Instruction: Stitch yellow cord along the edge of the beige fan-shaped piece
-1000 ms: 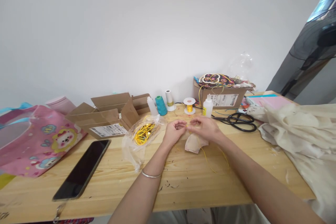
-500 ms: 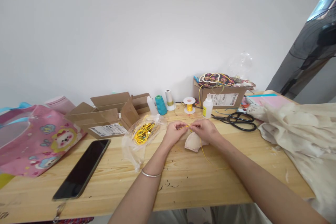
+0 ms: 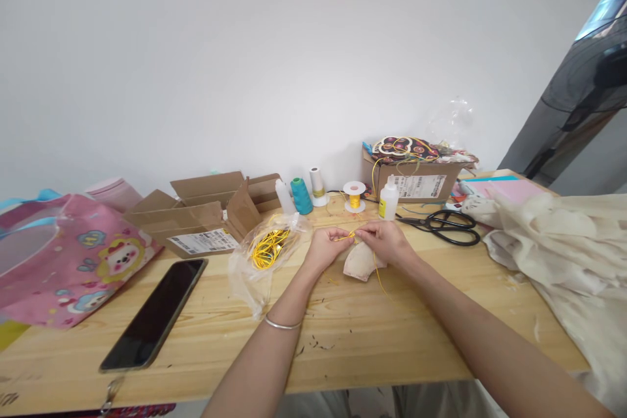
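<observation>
Both my hands meet over the middle of the wooden table. My left hand (image 3: pixel 327 249) is closed, its fingertips pinching a yellow cord (image 3: pixel 351 236). Opposite it, my right hand (image 3: pixel 383 241) pinches the same cord close to the left fingertips. A small beige fabric piece (image 3: pixel 360 262) with a curved, stitched-looking edge hangs just below the fingers, partly covered by the right hand. One loose cord end trails down past the fabric on the right. Whether the cord is knotted between the fingertips is too small to tell.
Behind my hands stand a spool of yellow cord (image 3: pixel 354 196), a glue bottle (image 3: pixel 388 201) and a teal thread cone (image 3: pixel 301 196). Black scissors (image 3: pixel 443 227) and cream cloth (image 3: pixel 563 241) lie right. Leftward are a bag of yellow cord (image 3: pixel 268 249), a phone (image 3: pixel 154 315), and an open carton (image 3: pixel 196 222).
My hands stay in nearly the same place, fingertips still together on the yellow cord. The beige piece has shifted and turned slightly beneath them.
</observation>
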`<move>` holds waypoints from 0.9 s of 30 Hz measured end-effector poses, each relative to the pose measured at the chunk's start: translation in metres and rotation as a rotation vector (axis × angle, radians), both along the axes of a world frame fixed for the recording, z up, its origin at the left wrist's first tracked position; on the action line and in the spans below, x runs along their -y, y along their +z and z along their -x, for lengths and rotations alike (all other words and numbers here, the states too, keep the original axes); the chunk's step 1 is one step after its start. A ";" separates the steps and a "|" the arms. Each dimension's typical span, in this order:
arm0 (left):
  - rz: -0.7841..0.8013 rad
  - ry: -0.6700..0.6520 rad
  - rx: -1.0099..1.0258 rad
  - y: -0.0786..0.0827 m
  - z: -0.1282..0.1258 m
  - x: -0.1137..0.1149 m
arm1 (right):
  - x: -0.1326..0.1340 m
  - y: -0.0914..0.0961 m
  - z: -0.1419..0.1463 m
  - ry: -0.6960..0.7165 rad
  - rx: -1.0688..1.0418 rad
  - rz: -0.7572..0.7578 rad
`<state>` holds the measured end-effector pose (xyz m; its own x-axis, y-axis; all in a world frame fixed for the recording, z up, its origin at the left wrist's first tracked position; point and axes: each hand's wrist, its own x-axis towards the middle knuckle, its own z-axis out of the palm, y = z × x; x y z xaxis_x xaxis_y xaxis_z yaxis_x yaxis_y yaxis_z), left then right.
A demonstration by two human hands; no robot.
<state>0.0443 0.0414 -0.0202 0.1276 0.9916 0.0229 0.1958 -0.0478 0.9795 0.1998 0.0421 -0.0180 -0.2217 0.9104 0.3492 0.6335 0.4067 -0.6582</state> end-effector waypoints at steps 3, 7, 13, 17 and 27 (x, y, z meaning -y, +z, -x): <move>0.028 0.015 -0.005 0.001 0.000 0.000 | 0.000 0.001 -0.001 -0.029 -0.023 -0.022; 0.038 0.038 -0.006 0.002 -0.001 0.001 | 0.001 0.004 -0.002 -0.076 -0.099 -0.102; 0.040 0.025 0.008 0.002 0.000 0.001 | -0.001 0.005 -0.004 -0.154 -0.241 -0.104; 0.035 0.032 0.009 0.003 0.000 0.001 | -0.002 0.005 -0.005 -0.194 -0.343 -0.053; 0.106 0.040 0.157 0.009 -0.001 0.005 | -0.002 0.008 -0.003 -0.257 -0.712 0.167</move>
<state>0.0453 0.0367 -0.0116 0.0915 0.9937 -0.0654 0.0395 0.0620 0.9973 0.2029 0.0445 -0.0098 0.2298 0.9560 0.1822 0.0957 0.1641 -0.9818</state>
